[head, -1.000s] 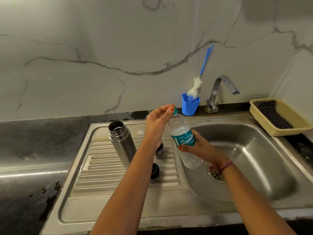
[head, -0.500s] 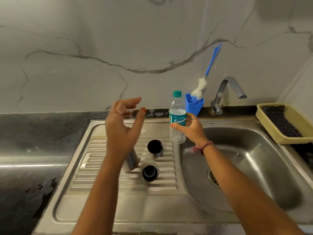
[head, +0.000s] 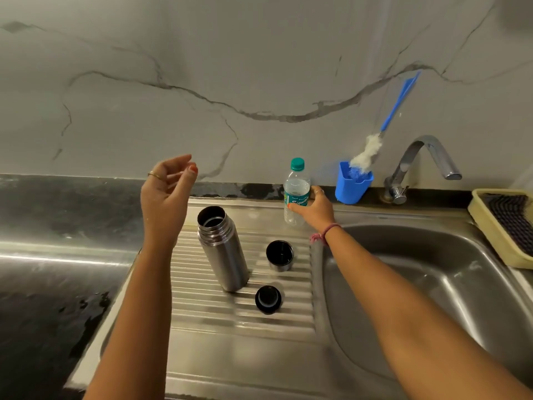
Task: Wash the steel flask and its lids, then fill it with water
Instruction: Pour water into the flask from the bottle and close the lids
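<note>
The steel flask [head: 223, 249] stands upright and uncapped on the ribbed drainboard [head: 202, 307]. Its steel cup lid [head: 279, 254] sits mouth up just to the right, and the black inner lid [head: 268, 299] lies nearer the front. A clear plastic water bottle [head: 295, 194] with a green cap stands at the back of the drainboard, with my right hand [head: 314, 207] wrapped around its lower part. My left hand [head: 165, 194] hovers above and left of the flask, fingers loosely curled and holding nothing.
The sink basin [head: 432, 284] lies to the right with the tap [head: 418, 166] behind it. A blue cup [head: 352, 186] holds a bottle brush [head: 386, 122]. A yellow tray [head: 504, 226] sits at far right. Dark wet counter [head: 57, 255] extends left.
My right hand carried the bottle from over the basin and stood it at the back of the drainboard. My left hand left the bottle cap and swung left, above the flask.
</note>
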The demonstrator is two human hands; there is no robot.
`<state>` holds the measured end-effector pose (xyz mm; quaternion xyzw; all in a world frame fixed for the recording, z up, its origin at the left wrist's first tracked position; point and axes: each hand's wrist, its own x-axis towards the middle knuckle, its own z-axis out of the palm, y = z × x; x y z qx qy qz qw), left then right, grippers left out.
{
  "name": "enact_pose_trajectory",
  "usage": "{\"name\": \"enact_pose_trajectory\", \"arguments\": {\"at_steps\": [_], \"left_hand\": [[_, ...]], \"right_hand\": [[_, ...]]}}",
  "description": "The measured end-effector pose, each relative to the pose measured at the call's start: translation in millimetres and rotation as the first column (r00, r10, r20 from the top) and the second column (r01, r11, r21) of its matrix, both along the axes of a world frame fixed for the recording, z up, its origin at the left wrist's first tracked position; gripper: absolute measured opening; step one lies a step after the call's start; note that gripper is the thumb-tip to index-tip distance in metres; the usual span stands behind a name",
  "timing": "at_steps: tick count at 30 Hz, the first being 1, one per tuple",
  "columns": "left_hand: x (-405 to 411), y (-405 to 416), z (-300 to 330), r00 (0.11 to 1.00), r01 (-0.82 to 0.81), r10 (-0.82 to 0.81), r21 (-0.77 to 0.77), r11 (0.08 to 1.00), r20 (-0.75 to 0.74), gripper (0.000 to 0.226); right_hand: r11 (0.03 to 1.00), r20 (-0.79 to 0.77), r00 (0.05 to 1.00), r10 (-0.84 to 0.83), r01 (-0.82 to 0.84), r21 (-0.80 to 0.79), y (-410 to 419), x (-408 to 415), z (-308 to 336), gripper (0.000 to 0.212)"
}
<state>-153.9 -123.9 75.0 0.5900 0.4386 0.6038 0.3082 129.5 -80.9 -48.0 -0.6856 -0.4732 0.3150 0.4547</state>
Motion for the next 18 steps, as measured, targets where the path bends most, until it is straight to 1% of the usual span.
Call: {"name": "enact_pose_trajectory", "arguments": {"at_steps": [7, 12, 18], "left_hand": [[-8.6, 7.2, -20.2, 0.991, 0.011, 0.005, -0.12, 0.993, 0.132, 0.015], [-9.8, 7.5, -36.3, 0.986, 0.03, 0.002, -0.188, 0.982, 0.168, 0.014], [-13.1, -0.6, -49.8, 0.991, 0.018, 0.016, -0.243, 0.97, 0.137, 0.019]], "right_hand": [[1.0, 0.002, 1.0, -0.022, 0.022, 0.001, 10.8, -7.0, -12.3, 0.063], [1.0, 0.016, 1.0, -0.007, 0.007, 0.001, 10.1, -6.2, -17.7, 0.066], [1.0, 0.043, 0.999, 0.008, -0.008, 0.012, 7.2, -4.5, -21.2, 0.074]]}}
